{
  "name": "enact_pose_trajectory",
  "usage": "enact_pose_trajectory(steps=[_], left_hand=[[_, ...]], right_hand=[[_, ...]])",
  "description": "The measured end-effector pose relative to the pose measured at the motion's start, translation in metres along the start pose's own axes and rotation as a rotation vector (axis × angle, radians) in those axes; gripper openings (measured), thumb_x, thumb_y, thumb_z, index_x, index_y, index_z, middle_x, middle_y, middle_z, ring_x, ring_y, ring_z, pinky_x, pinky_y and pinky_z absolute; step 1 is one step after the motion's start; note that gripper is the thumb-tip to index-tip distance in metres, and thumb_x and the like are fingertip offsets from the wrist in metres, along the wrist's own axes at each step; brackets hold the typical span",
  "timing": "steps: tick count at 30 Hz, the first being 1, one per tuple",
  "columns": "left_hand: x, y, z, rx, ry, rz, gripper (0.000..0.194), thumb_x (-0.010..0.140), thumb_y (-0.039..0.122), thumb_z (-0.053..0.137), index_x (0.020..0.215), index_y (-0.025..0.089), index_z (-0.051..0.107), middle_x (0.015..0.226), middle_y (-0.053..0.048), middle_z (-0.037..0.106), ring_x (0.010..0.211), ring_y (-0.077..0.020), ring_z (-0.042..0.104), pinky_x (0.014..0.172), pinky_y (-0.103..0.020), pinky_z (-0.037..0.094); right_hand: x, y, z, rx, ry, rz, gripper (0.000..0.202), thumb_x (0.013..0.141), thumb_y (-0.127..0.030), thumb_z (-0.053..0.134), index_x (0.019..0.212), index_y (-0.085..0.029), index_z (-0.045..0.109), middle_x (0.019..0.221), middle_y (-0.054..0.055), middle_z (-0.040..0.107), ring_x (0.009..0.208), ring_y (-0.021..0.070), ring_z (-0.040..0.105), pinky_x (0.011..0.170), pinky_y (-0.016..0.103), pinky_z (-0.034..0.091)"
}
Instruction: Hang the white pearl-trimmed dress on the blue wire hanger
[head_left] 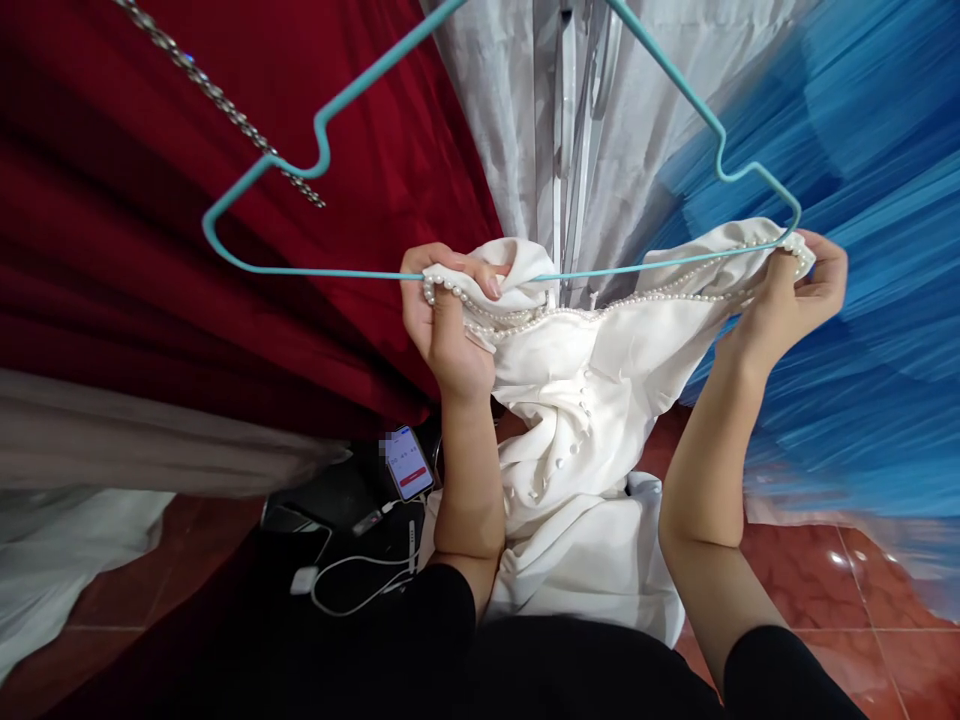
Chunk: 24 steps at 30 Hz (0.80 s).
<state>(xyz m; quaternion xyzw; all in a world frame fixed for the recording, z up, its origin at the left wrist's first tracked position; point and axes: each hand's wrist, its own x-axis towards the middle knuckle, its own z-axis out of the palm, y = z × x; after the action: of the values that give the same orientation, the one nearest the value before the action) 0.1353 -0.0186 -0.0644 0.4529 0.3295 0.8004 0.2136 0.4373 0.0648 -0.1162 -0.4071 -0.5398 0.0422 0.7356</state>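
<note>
Stretched between my two hands is a white dress (547, 360) whose neckline is edged with pearl-like beads. My left hand (457, 330) is closed on the beaded edge at one side, fingers bent over the cloth and the hanger's bottom bar. On the other side my right hand (795, 290) pinches the beaded edge near the hanger's corner. The light-blue hanger (330, 271) hangs across the top of the view, its bar running along the neckline. Its hook is out of view. Small buttons or studs dot the dress front, and the lower cloth lies in folds near my body.
Red cloth (337, 200) hangs at the left, with a jewelled chain (217, 95) before it. White curtains (502, 120) and blue tulle (862, 350) hang behind and to the right. A lit phone (409, 462) and white cable (360, 562) lie beside my left forearm, above red floor tiles (817, 580).
</note>
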Motion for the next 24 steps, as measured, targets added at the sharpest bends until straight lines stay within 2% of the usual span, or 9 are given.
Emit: enact_pose_trajectory(steps=[3, 5, 8, 11, 14, 16, 18, 20, 24], left_hand=[[-0.001, -0.002, 0.002, -0.011, -0.008, 0.022, 0.028, 0.094, 0.05, 0.048, 0.087, 0.024, 0.042, 0.065, 0.002, 0.044, 0.061, -0.0158, 0.049, 0.08, -0.035, 0.053], [-0.001, -0.004, 0.003, -0.041, -0.013, 0.056, 0.024, 0.095, 0.047, 0.048, 0.088, 0.024, 0.043, 0.065, 0.001, 0.045, 0.061, -0.0161, 0.049, 0.081, -0.035, 0.053], [-0.002, -0.008, 0.004, -0.08, -0.017, 0.068, 0.022, 0.095, 0.045, 0.049, 0.09, 0.025, 0.044, 0.066, 0.002, 0.046, 0.062, -0.0159, 0.049, 0.081, -0.034, 0.053], [-0.003, -0.01, 0.004, -0.126, -0.029, 0.05, 0.022, 0.094, 0.045, 0.05, 0.091, 0.024, 0.045, 0.067, 0.001, 0.047, 0.063, -0.0155, 0.05, 0.08, -0.033, 0.052], [-0.003, -0.009, 0.002, -0.167, -0.045, 0.045, 0.021, 0.094, 0.044, 0.053, 0.092, 0.024, 0.047, 0.068, 0.002, 0.049, 0.065, -0.015, 0.052, 0.082, -0.033, 0.051], [-0.004, -0.008, 0.0, -0.187, -0.058, 0.058, 0.019, 0.094, 0.041, 0.054, 0.092, 0.023, 0.049, 0.068, 0.002, 0.051, 0.066, -0.0146, 0.053, 0.085, -0.033, 0.052], [-0.007, -0.007, -0.002, -0.224, -0.09, 0.049, 0.015, 0.094, 0.037, 0.054, 0.092, 0.022, 0.051, 0.07, 0.001, 0.054, 0.068, -0.0145, 0.055, 0.087, -0.034, 0.052], [-0.012, -0.007, -0.004, -0.244, -0.168, -0.012, 0.012, 0.095, 0.034, 0.054, 0.094, 0.022, 0.053, 0.077, -0.001, 0.06, 0.075, -0.0157, 0.06, 0.089, -0.036, 0.052], [-0.02, -0.008, -0.011, -0.061, -0.211, 0.013, 0.021, 0.093, 0.039, 0.056, 0.097, 0.019, 0.062, 0.096, -0.007, 0.065, 0.099, -0.0225, 0.064, 0.095, -0.04, 0.049]], right_hand=[[-0.007, -0.014, 0.007, -0.001, 0.36, -0.088, 0.015, 0.081, -0.008, 0.061, 0.084, -0.022, 0.066, 0.078, 0.0, 0.058, 0.069, 0.009, 0.055, 0.065, 0.025, 0.045], [-0.021, -0.036, 0.018, -0.007, 0.341, -0.165, 0.013, 0.079, -0.01, 0.064, 0.086, -0.021, 0.068, 0.08, 0.0, 0.06, 0.073, 0.0102, 0.058, 0.068, 0.027, 0.047], [-0.044, -0.077, 0.038, -0.064, 0.21, -0.253, 0.011, 0.085, -0.019, 0.06, 0.094, -0.022, 0.067, 0.087, 0.001, 0.059, 0.085, 0.0144, 0.061, 0.077, 0.036, 0.052], [-0.06, -0.113, 0.059, -0.05, -0.061, -0.349, 0.019, 0.089, -0.023, 0.054, 0.102, -0.024, 0.067, 0.109, 0.004, 0.062, 0.106, 0.0191, 0.061, 0.089, 0.043, 0.054], [-0.064, -0.131, 0.078, 0.03, -0.383, -0.304, 0.036, 0.092, -0.023, 0.046, 0.125, -0.029, 0.059, 0.129, 0.005, 0.06, 0.12, 0.0189, 0.058, 0.093, 0.039, 0.055], [-0.064, -0.132, 0.088, 0.064, -0.554, -0.25, 0.037, 0.094, -0.023, 0.043, 0.127, -0.031, 0.057, 0.124, 0.003, 0.062, 0.114, 0.0171, 0.059, 0.093, 0.038, 0.055], [-0.064, -0.128, 0.094, 0.073, -0.586, -0.223, 0.03, 0.094, -0.025, 0.043, 0.118, -0.028, 0.063, 0.107, 0.001, 0.063, 0.101, 0.0155, 0.061, 0.091, 0.039, 0.055], [-0.065, -0.123, 0.096, 0.063, -0.494, -0.184, 0.023, 0.093, -0.026, 0.047, 0.104, -0.025, 0.067, 0.093, 0.002, 0.06, 0.092, 0.0145, 0.059, 0.085, 0.038, 0.055], [-0.06, -0.121, 0.093, 0.068, -0.401, -0.164, 0.015, 0.091, -0.022, 0.051, 0.091, -0.023, 0.067, 0.086, 0.001, 0.059, 0.086, 0.0131, 0.055, 0.079, 0.033, 0.052]])
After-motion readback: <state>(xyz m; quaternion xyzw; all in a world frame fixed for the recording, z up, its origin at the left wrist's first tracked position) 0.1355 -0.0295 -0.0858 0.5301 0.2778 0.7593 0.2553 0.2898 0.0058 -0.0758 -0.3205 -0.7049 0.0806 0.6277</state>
